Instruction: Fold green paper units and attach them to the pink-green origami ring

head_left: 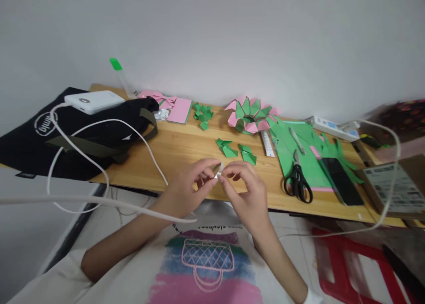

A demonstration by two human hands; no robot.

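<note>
Close together over the table's front edge, my left hand (pixel 191 186) and my right hand (pixel 247 191) pinch a small whitish piece (pixel 219 170) between their fingertips. Its exact shape is too small to make out. Just beyond the hands lie two folded green paper pieces (pixel 227 148), (pixel 247 154). A ring of pink and green folded paper (pixel 250 116) rests farther back, with a white tube (pixel 267 143) at its lower right. Small green folded pieces (pixel 202 112) are to the left of the ring, beside a pink paper stack (pixel 180 110).
Black scissors (pixel 298 182), a phone (pixel 341 181) and green sheets (pixel 290 144) occupy the right side, near a box (pixel 395 186) and power strip (pixel 334 128). At left lie a black bag (pixel 83 131) and white power bank (pixel 94 101). A white cable (pixel 99 199) crosses over my left forearm.
</note>
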